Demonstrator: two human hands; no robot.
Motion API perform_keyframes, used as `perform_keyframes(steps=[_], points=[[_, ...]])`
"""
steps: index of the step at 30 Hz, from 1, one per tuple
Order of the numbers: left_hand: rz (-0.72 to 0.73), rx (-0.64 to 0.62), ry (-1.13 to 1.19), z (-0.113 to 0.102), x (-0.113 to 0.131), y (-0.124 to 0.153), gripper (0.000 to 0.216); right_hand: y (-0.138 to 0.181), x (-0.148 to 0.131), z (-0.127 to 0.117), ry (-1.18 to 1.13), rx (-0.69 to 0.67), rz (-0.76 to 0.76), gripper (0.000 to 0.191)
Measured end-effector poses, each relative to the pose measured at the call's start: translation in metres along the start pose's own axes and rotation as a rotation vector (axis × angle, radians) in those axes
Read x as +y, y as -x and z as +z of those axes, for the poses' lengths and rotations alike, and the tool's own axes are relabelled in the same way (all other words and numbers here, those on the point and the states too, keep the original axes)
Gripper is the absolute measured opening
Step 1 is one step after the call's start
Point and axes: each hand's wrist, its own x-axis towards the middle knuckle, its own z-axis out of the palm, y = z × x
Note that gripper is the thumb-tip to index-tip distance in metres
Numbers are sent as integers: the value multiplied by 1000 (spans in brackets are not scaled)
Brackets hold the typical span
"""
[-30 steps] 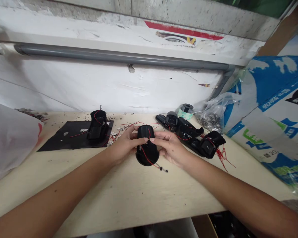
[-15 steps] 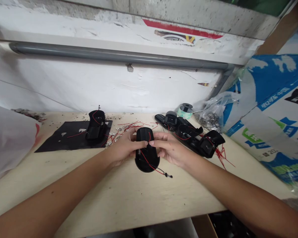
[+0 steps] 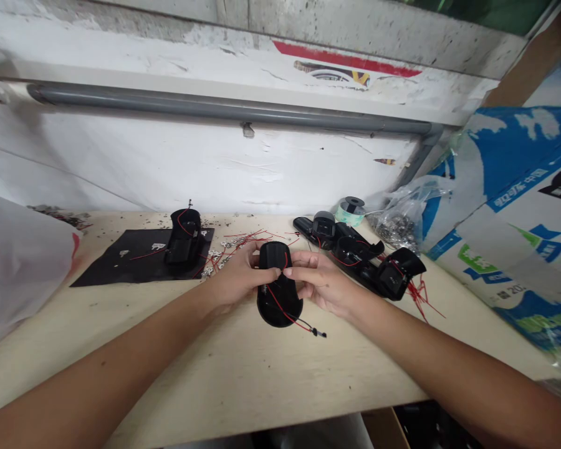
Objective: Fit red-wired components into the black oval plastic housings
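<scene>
Between my hands, above the table, is a black plastic housing (image 3: 279,305) with a hollow, rounded near end. A red wire (image 3: 280,307) runs along its inside and hangs over the near edge, ending in a small dark connector (image 3: 318,333). My left hand (image 3: 236,274) grips the housing's left side, thumb pressed on the middle. From the right, my right hand (image 3: 320,279) holds the other side, its thumb and fingertip meeting the left thumb near the red wire. What lies under the fingertips is hidden.
A similar black housing (image 3: 183,240) stands on a black mat (image 3: 121,259) at left. Red wires and small metal pieces (image 3: 224,255) lie behind my hands. Several black housings (image 3: 395,274) sit at right, near a tape roll (image 3: 350,211), a plastic bag (image 3: 397,218) and a blue-white carton (image 3: 518,218).
The whole view has shifted slightly, so everything sits a little further right and lower. My hands keep the same grip on the housing, with both thumbs still at its middle.
</scene>
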Motion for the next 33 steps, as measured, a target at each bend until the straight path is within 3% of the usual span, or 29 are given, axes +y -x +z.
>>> perform_keyframes(steps=[4,9,14,19,23,26,30,33], points=[[-6,4,12,1,2,1,48,0,0,3,0,-1,-8,35],[-62,8,236,-1,2,-1,49,-1,-1,5,-48,8,-11,33],[58,169,332,-6,3,-9,31,-3,-3,-6,-92,91,-124,30],[103,302,360,-10,6,-13,22,-4,1,-8,70,125,-226,49],[103,260,323,-6,6,-10,25,-3,8,1,222,127,-309,74],[112,177,297,-5,4,-8,34,-5,10,4,340,126,-333,70],[123,173,315,-10,4,-9,29,10,-16,2,446,166,-400,56],[202,260,162,-17,2,-10,28,50,-55,-1,568,170,-417,50]])
